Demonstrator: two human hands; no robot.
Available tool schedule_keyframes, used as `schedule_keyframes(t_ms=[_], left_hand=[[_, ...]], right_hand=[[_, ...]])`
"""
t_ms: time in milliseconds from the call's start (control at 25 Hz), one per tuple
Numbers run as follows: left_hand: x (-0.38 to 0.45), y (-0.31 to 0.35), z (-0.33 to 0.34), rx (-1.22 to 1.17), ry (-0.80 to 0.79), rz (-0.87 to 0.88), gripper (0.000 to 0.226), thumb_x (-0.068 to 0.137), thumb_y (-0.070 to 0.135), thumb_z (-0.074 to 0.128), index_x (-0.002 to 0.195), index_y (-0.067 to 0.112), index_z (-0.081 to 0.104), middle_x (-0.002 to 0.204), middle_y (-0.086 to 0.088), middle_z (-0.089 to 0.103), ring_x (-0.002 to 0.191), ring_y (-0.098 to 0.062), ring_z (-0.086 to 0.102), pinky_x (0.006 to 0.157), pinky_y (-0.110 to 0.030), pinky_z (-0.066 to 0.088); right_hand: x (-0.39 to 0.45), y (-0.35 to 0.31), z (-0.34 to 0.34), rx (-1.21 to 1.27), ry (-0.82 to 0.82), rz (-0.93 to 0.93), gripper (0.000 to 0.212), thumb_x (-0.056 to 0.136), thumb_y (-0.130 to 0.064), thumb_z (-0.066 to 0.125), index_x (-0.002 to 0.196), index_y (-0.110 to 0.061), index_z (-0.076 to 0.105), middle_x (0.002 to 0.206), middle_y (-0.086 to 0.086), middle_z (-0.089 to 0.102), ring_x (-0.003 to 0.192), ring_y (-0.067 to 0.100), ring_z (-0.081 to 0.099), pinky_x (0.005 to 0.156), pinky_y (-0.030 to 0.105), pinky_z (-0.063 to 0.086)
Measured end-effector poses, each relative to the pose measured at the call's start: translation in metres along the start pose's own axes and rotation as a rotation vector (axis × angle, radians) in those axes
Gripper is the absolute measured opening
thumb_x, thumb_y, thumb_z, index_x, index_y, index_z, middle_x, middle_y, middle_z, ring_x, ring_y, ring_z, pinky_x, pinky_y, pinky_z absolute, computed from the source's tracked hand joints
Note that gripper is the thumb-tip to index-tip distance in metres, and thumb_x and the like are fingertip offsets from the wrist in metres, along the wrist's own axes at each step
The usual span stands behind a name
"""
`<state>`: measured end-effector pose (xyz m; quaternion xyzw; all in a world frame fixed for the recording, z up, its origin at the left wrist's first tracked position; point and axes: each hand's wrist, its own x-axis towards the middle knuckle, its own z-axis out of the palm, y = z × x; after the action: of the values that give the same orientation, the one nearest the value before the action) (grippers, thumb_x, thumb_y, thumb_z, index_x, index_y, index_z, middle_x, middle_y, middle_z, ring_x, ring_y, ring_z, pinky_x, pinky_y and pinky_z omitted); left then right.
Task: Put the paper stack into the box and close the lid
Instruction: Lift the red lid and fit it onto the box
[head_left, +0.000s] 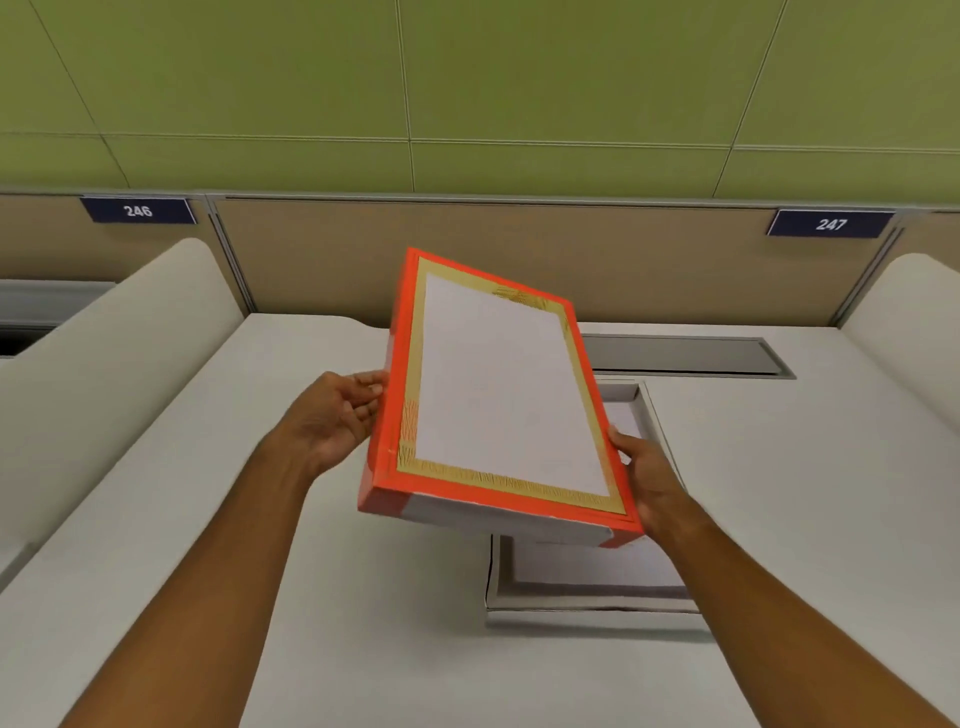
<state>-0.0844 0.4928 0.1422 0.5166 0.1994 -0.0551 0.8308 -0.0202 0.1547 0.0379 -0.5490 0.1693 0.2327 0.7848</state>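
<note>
The box lid (498, 395) is white on top with a gold border and orange sides. It hangs tilted in the air above the desk. My left hand (332, 415) has its fingertips against the lid's left side. My right hand (649, 478) grips the lid's near right edge, thumb on top. Under the lid the open white box (592, 603) lies flat on the desk, mostly hidden by the lid. White paper (597, 569) shows inside it.
The white desk (260, 519) has curved white side dividers (119, 353) on both sides. A grey cable slot (685, 356) runs along the back, below a tan partition with number plates 246 and 247.
</note>
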Motion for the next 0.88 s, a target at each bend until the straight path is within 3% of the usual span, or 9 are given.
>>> schedule_keyframes(t_ms=[120,200,400,640,880], left_hand=[[0.022,-0.031,0.007,0.184,0.046,-0.044,0.020,0.094,0.018,0.058,0.105,0.004,0.068,0.086,-0.008,0.071,0.072,-0.018,0.070,0.071,-0.031,0.058],[0.030,-0.052,0.020,0.302,0.041,-0.081,0.025,0.089,0.025,0.067,0.104,0.005,0.069,0.085,-0.008,0.075,0.075,-0.021,0.072,0.073,-0.034,0.058],[0.049,-0.097,0.048,0.400,0.056,-0.135,0.034,0.084,0.022,0.073,0.108,-0.002,0.067,0.100,-0.018,0.076,0.085,-0.029,0.074,0.075,-0.036,0.060],[0.060,-0.129,0.062,0.438,0.080,-0.191,0.039,0.081,0.018,0.077,0.109,-0.006,0.066,0.101,-0.021,0.075,0.082,-0.029,0.073,0.070,-0.036,0.060],[0.063,-0.133,0.064,0.415,0.089,-0.238,0.036,0.083,0.018,0.075,0.110,-0.004,0.064,0.106,-0.023,0.073,0.091,-0.034,0.071,0.086,-0.044,0.059]], right_hand=[[-0.006,-0.008,-0.032,-0.052,0.065,-0.034,0.041,0.093,-0.038,0.057,0.120,-0.007,0.065,0.112,0.018,0.073,0.093,0.044,0.072,0.080,0.055,0.058],[-0.011,-0.013,-0.052,-0.112,0.126,-0.070,0.042,0.094,-0.036,0.056,0.122,-0.006,0.063,0.116,0.019,0.071,0.099,0.045,0.070,0.084,0.057,0.057],[-0.029,-0.022,-0.098,-0.190,0.201,-0.095,0.026,0.097,-0.029,0.053,0.108,-0.008,0.065,0.101,0.017,0.072,0.083,0.037,0.072,0.068,0.044,0.060],[-0.033,-0.014,-0.127,-0.272,0.250,-0.035,0.028,0.098,-0.027,0.054,0.110,-0.004,0.064,0.096,0.019,0.071,0.083,0.038,0.069,0.075,0.046,0.057],[-0.030,-0.013,-0.130,-0.342,0.213,0.070,0.028,0.098,-0.030,0.051,0.107,-0.006,0.062,0.093,0.018,0.069,0.081,0.036,0.069,0.064,0.041,0.057]])
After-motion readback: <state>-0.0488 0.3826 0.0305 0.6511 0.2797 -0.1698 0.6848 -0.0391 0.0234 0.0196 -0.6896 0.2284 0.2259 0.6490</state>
